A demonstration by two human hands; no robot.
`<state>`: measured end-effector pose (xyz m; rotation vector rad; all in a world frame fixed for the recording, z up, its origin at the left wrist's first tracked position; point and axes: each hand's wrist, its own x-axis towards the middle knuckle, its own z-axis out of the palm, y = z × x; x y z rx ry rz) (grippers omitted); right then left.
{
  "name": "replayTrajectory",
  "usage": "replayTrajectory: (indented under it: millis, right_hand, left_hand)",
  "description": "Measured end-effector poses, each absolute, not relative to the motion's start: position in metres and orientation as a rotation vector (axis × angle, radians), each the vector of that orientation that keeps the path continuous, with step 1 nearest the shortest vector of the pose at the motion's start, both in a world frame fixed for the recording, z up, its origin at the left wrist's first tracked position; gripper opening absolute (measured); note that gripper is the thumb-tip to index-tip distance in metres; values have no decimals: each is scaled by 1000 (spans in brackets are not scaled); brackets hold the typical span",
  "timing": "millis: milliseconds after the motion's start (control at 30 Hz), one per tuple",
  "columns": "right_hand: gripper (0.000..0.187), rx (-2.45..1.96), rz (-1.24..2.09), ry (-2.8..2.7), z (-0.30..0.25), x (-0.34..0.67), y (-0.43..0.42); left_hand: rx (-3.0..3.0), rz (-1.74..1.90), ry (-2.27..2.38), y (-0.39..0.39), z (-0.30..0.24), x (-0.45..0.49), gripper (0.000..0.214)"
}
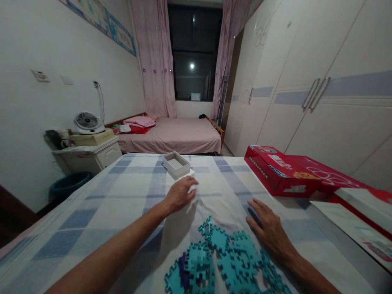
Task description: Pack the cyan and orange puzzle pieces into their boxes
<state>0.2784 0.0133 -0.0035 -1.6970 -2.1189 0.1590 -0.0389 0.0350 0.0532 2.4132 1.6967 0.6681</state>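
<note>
My left hand (180, 193) is over the tablecloth with loosely bent fingers, holding nothing that I can see. Just beyond it sits a small open white box (177, 164), with a flat white piece (188, 174) partly under its near side. My right hand (266, 222) is open, fingers stretched forward, low over the cloth to the right. Between my forearms, close to me, lies a heap of teal interlocking plastic pieces (240, 255) with toothed edges. Some purple pieces (184, 270) show among them at the left. The lower frame edge cuts the heap off.
A blue and white checked cloth (122, 196) covers the table. Red boxes (275, 171) and a white open box or lid (352, 228) stand along the right side. Past the far edge is a bed (183, 134); a cabinet with a fan (88, 122) stands at left.
</note>
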Motion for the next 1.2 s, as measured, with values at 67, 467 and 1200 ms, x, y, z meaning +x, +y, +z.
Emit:
replayTrajectory:
  millis: [67, 467, 1200]
  right_hand:
    - [48, -1646, 153, -2070, -8, 280, 10]
    - [33, -1508, 252, -1889, -10, 279, 8]
    - [22, -1323, 286, -2172, -6, 277, 2]
  left_hand:
    - [2426, 598, 2009, 56, 60, -60, 39]
    - [2415, 371, 2137, 117, 37, -98, 41]
    - [2522, 828, 1285, 45, 54, 125, 39]
